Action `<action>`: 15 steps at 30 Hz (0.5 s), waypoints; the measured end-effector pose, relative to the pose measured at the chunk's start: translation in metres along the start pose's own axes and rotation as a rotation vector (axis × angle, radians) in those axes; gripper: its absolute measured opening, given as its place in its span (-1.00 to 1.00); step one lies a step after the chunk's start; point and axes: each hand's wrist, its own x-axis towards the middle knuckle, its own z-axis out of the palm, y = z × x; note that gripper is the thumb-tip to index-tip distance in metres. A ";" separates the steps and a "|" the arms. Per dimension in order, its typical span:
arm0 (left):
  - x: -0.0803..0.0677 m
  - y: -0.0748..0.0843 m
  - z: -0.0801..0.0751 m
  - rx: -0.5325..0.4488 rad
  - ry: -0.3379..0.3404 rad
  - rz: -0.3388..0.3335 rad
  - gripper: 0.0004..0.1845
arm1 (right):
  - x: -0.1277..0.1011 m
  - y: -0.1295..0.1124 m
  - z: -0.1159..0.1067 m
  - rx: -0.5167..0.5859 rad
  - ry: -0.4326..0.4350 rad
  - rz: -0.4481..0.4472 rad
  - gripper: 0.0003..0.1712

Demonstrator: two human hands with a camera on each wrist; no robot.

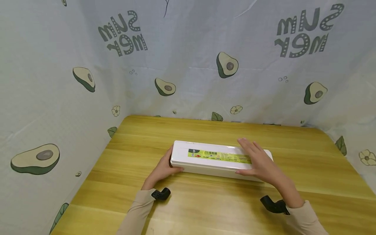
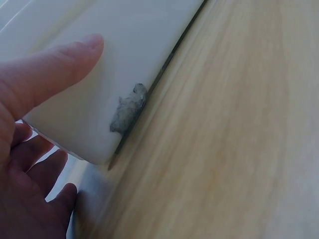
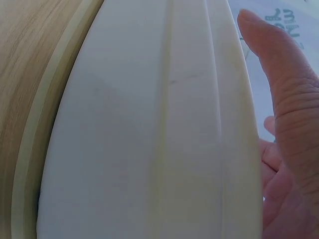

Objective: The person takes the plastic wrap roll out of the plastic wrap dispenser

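A long white cling film box (image 1: 217,158) with a yellow-green label lies on the wooden table, its lid down. My left hand (image 1: 163,168) grips the box's left end. In the left wrist view the thumb (image 2: 60,67) lies along the long front side, and the other fingers are around the short end. Over the right part of the lid is my right hand (image 1: 259,163), fingers fairly straight and spread, thumb by the front edge. The right wrist view shows that thumb (image 3: 279,59) raised beside the lid's edge; whether the fingers touch the lid cannot be told.
A greyish crumpled patch (image 2: 128,109) sticks to the box's lower edge. Wood-grain tabletop (image 1: 205,205) surrounds the box. Behind and to the sides hangs a pale curtain (image 1: 188,42) printed with avocados. A black camera mount is on each wrist.
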 end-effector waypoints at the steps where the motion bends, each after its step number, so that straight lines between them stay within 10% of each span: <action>1: 0.000 0.000 0.000 0.004 0.000 0.000 0.16 | 0.001 0.000 0.001 0.005 0.001 -0.004 0.22; 15: 0.001 -0.001 0.000 0.001 0.004 -0.005 0.17 | 0.016 -0.009 0.008 0.005 -0.035 -0.047 0.20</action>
